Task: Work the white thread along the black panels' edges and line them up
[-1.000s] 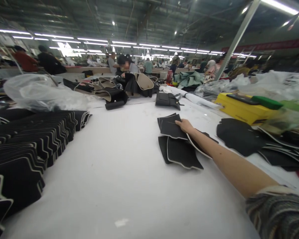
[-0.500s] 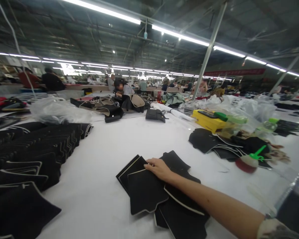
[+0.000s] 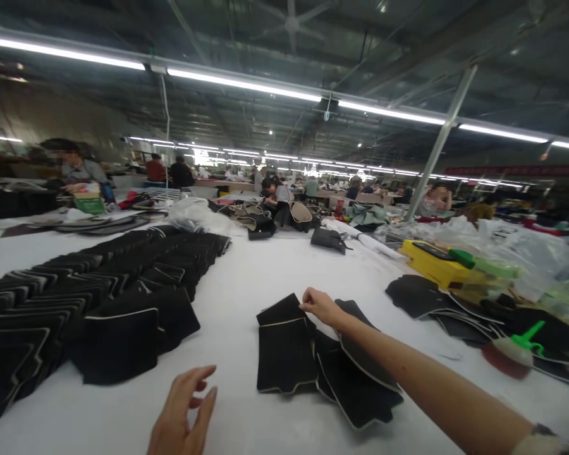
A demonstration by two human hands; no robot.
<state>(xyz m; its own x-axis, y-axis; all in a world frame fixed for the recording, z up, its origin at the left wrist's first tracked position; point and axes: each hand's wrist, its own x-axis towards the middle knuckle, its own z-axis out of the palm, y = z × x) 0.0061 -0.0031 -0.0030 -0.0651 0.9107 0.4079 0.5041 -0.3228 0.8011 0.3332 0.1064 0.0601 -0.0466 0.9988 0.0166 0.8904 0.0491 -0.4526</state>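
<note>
My right hand (image 3: 321,306) is closed in a pinch at the top corner of a black fabric piece (image 3: 281,309) in the small pile at the centre of the table. Another black piece (image 3: 287,357) with a pale cut edge overlaps it in front. More dark pieces (image 3: 360,385) of the pile spread out beneath my right forearm. Lower left, my left hand (image 3: 183,411) hovers over the white table (image 3: 232,316), fingers apart and holding nothing. It is between the centre pile and the long rows of black pieces (image 3: 118,344) on the left.
A bottle of dark red liquid with a green spout (image 3: 512,354) stands at right, beside more black pieces (image 3: 417,297). Behind are a yellow box (image 3: 431,265) and clear plastic bags (image 3: 512,243). A black pouch (image 3: 329,240) lies farther back. Co-workers sit in the background.
My left hand has come into view at the lower left. The view has turned left. My right hand stays at the pile's top edge, and the front piece there now lies more squarely.
</note>
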